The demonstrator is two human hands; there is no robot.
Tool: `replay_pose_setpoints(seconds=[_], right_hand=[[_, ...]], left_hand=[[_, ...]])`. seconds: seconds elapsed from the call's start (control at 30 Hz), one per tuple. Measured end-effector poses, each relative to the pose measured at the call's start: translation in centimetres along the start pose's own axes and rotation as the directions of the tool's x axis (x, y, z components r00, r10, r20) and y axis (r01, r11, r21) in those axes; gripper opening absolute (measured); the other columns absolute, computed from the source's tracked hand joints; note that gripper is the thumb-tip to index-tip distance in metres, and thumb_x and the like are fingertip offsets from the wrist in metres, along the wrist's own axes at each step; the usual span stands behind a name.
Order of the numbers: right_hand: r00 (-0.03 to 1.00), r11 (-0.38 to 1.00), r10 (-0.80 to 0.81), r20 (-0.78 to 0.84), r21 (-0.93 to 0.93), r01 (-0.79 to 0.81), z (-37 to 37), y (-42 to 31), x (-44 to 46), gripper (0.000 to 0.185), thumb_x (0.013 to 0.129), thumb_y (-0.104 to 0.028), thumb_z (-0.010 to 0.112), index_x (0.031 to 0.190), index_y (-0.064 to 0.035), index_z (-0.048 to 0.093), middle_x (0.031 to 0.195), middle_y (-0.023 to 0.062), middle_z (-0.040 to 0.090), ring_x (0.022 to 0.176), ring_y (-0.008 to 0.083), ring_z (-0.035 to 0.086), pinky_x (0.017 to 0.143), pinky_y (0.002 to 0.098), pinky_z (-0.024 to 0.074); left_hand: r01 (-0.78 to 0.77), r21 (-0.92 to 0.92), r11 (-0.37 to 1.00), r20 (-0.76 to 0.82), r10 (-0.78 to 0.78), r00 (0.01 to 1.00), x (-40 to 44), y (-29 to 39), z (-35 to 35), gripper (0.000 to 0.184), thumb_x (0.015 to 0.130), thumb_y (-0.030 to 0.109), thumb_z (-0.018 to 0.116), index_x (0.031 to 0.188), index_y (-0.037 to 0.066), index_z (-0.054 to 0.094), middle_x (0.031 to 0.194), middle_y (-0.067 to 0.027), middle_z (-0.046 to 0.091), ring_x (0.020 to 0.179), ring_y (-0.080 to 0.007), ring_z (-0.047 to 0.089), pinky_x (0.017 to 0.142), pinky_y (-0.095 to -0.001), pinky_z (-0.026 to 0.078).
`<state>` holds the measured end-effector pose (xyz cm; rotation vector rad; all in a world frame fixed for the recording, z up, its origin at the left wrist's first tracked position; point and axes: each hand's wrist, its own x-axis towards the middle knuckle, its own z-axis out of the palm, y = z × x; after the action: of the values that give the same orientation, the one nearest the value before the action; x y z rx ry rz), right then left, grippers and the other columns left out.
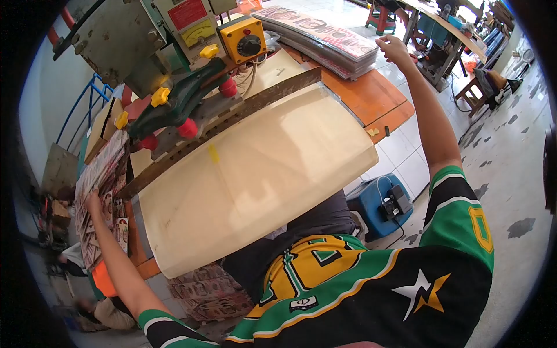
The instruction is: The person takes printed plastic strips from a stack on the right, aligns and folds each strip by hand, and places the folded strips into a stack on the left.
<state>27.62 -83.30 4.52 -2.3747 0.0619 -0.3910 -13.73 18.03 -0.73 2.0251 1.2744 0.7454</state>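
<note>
White tiles point(415, 165) lie beyond my orange table point(386, 113); my left hand point(93, 200) touches printed sheets point(104, 161), its grip impossible to tell; my right hand point(395, 51), fingers curled, is at the corner of a printed stack point(325, 28), hold unclear; red label point(187, 13) on the machine point(174, 109), too blurred to read; my sleeve point(461, 226) shows a yellow 0.

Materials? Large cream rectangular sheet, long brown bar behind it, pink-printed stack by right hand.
Cream sheet: likely plastic or coated board, satin; soft sheen, curved edge.
Brown bar: probably metal, dull; thin, straight, rust-toned.
Printed stack: maybe card or film, semi-gloss; layered edges, pale glare.
</note>
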Motion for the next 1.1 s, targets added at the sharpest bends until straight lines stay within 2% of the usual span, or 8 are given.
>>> replay_pose_setpoints(seconds=[0.17, 0.3, 0.5, 0.67, 0.83, 0.93, 1.03, 1.1], right_hand=[[0.999, 0.999, -0.032, -0.017, 0.022, 0.032, 0.8, 0.9, 0.1, 0.035, 0.09, -0.035, 0.073, 0.104, -0.0023, 0.074, 0.083, 0.0068, 0.07, 0.067, 0.0156, 0.066, 0.058, 0.0312, 0.0566], [0.999, 0.991, 0.031, -0.013, 0.133, -0.029, 1.0, 2.0, 1.1, 0.033, 0.092, -0.036, 0.072, 0.102, -0.0042, 0.073, 0.082, 0.0017, 0.069, 0.066, 0.0107, 0.062, 0.055, 0.0275, 0.0509], [0.999, 0.99, -0.029, -0.033, 0.135, 0.034, 1.0, 1.9, 0.8, 0.031, 0.088, -0.03, 0.074, 0.099, -0.0019, 0.073, 0.079, 0.0087, 0.07, 0.064, 0.0133, 0.066, 0.052, 0.0294, 0.051], [0.991, 0.999, 0.03, -0.127, 0.045, -0.024, 1.3, 1.4, 0.3, 0.03, 0.087, -0.031, 0.074, 0.1, -0.0032, 0.074, 0.087, 0.0114, 0.074, 0.072, 0.0183, 0.07, 0.065, 0.035, 0.0553], [0.953, 0.987, -0.147, -0.265, -0.106, 0.123, 2.5, 3.0, 2.9, 0.028, 0.087, -0.032, 0.075, 0.096, -0.0051, 0.076, 0.083, 0.0068, 0.072, 0.061, 0.0135, 0.064, 0.053, 0.0322, 0.0489], [0.971, 0.989, -0.089, -0.221, -0.133, 0.06, 1.6, -0.1, 1.4, 0.035, 0.093, -0.031, 0.068, 0.104, 0.0016, 0.073, 0.101, 0.0207, 0.075, 0.092, 0.0282, 0.074, 0.081, 0.0398, 0.0566], [0.991, 0.955, 0.069, -0.116, 0.296, -0.032, 2.0, -1.8, 1.1, 0.04, 0.102, -0.021, 0.058, 0.126, 0.0118, 0.057, 0.096, 0.0188, 0.071, 0.068, 0.0219, 0.073, 0.055, 0.0289, 0.0593], [0.986, 0.892, 0.11, -0.129, 0.449, -0.041, 2.8, -1.6, 1.7, 0.034, 0.101, -0.023, 0.061, 0.119, 0.0062, 0.059, 0.092, 0.0139, 0.07, 0.066, 0.0187, 0.071, 0.054, 0.0272, 0.0587]], left_hand=[[-0.17, 0.149, 0.974, -0.11, 0.187, 0.976, -6.7, 4.8, -1.4, 0.06, 0.1, 0.029, 0.062, 0.15, 0.0, 0.048, 0.156, -0.0182, 0.047, 0.142, -0.0337, 0.046, 0.114, -0.0469, 0.037], [-0.618, -0.202, 0.76, -0.174, 0.593, 0.786, -16.1, 7.5, -2.6, 0.049, 0.105, 0.018, 0.057, 0.15, 0.003, 0.049, 0.152, -0.0134, 0.052, 0.138, -0.025, 0.049, 0.111, -0.0365, 0.041], [-0.72, -0.23, 0.654, -0.197, 0.693, 0.693, -32.6, 10.1, -1.4, 0.046, 0.108, 0.024, 0.054, 0.149, 0.004, 0.049, 0.145, -0.0127, 0.057, 0.136, -0.0249, 0.052, 0.111, -0.0369, 0.041], [-0.622, -0.294, 0.726, -0.064, 0.634, 0.771, -40.4, 6.6, 1.6, 0.047, 0.107, 0.019, 0.053, 0.15, 0.004, 0.045, 0.143, -0.015, 0.059, 0.132, -0.0247, 0.055, 0.109, -0.0366, 0.041], [-0.471, -0.407, 0.782, 0.043, 0.532, 0.846, -43.2, 3.6, 3.9, 0.048, 0.104, 0.018, 0.056, 0.149, 0.004, 0.047, 0.135, -0.0162, 0.064, 0.12, -0.0226, 0.06, 0.1, -0.0348, 0.046], [-0.478, -0.287, 0.83, 0.061, 0.514, 0.856, -43.9, 4.2, 3.9, 0.045, 0.104, 0.017, 0.055, 0.147, 0.005, 0.049, 0.13, -0.0149, 0.067, 0.116, -0.0214, 0.062, 0.1, -0.036, 0.047], [-0.431, -0.331, 0.84, 0.06, 0.474, 0.878, -44.1, 4.9, 3.9, 0.043, 0.104, 0.015, 0.055, 0.146, 0.006, 0.051, 0.126, -0.0145, 0.069, 0.114, -0.0212, 0.063, 0.101, -0.0365, 0.047], [-0.428, -0.324, 0.844, 0.063, 0.47, 0.88, -44.0, 5.0, 3.9, 0.043, 0.105, 0.014, 0.054, 0.146, 0.005, 0.051, 0.126, -0.0147, 0.069, 0.113, -0.0212, 0.063, 0.101, -0.0367, 0.047]])
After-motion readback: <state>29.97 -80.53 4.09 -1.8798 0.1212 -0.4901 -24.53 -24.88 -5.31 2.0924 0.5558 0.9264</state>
